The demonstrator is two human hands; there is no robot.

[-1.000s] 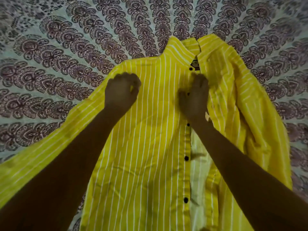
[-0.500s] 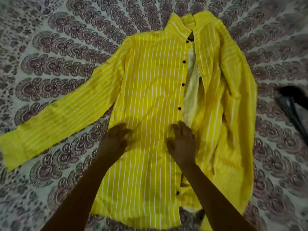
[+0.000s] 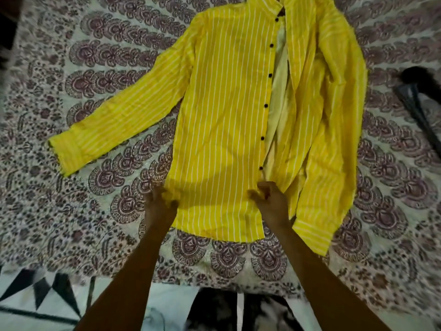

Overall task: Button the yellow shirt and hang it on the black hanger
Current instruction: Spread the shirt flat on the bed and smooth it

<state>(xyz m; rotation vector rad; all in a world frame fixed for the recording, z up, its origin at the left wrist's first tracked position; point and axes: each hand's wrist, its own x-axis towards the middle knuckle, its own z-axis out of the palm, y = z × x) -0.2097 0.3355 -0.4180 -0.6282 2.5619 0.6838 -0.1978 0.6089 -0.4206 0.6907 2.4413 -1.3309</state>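
**Hands at the hem, buttons not yet done**

The left hand (image 3: pixel 159 206) rests on the lower left side edge of the yellow white-striped cotton shirt (image 3: pixel 224 120), fingers spread fairly flat on the cloth; blur hides whether they grip. The right hand (image 3: pixel 270 201) has its fingers curled and pinches the lower part of the button-bearing front edge, just below the lowest visible black button (image 3: pixel 261 167).

The shirt lies flat, hem toward the near edge of the patterned mandala-print bedsheet (image 3: pixel 71 211), collar toward the far edge. Its left sleeve stretches out toward the sheet's left edge. Farther up, the row of black buttons runs along one front panel, none fastened; the other front panel (image 3: pixel 317 130) lies crumpled and folded aside toward the right, leaving the pale inner cloth showing between the two.

By the sheet's right edge, well apart from the shirt, lies a dark bar-shaped object (image 3: pixel 420 111), probably the black hanger, though too blurred to be sure.

The step in hand looks like straightening the shirt before buttoning. The next move calls for drawing the rumpled right panel across so its buttonholes meet the buttons, then fastening one by one.
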